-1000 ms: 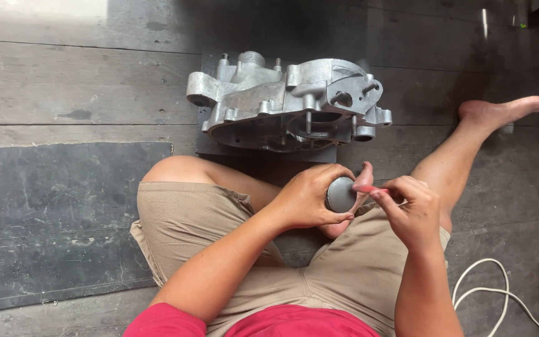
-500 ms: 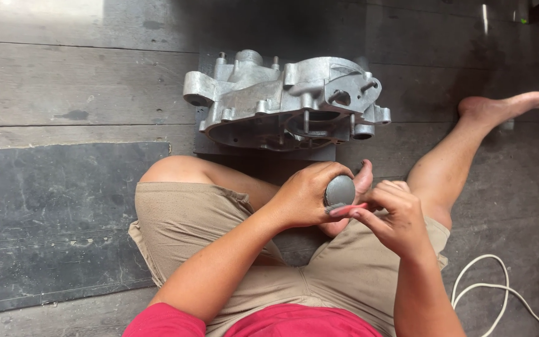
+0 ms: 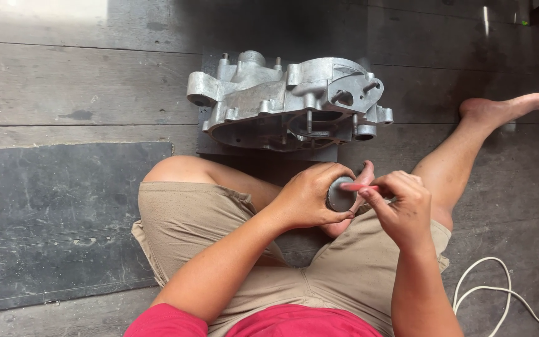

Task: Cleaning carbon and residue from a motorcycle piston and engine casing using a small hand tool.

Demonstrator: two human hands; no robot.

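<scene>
Down on the floor [image 3: 63,81], over the person's lap, the left hand [image 3: 310,200] is wrapped tight around a small round grey metal part [image 3: 340,197], flat face turned up toward the camera. My guess is that grip keeps it steady and angled so the face can be worked on. The right hand [image 3: 400,209] is pinched shut on a thin red tool [image 3: 358,186], tip touching the upper edge of the part's face. Can't really tell what the tool is, since most of it is buried in the fingers.

Just beyond the knees sits a big cast aluminium engine casing [image 3: 288,103], open side facing the person, resting on a dark slab [image 3: 210,146]. It's within arm's reach, neither hand touching it.

A white cable [image 3: 488,293] loops near the right leg and runs out of frame. The part's sides and underside are hidden by the left palm, so its full shape is anyone's guess. Top of the picture is pretty dark too.
</scene>
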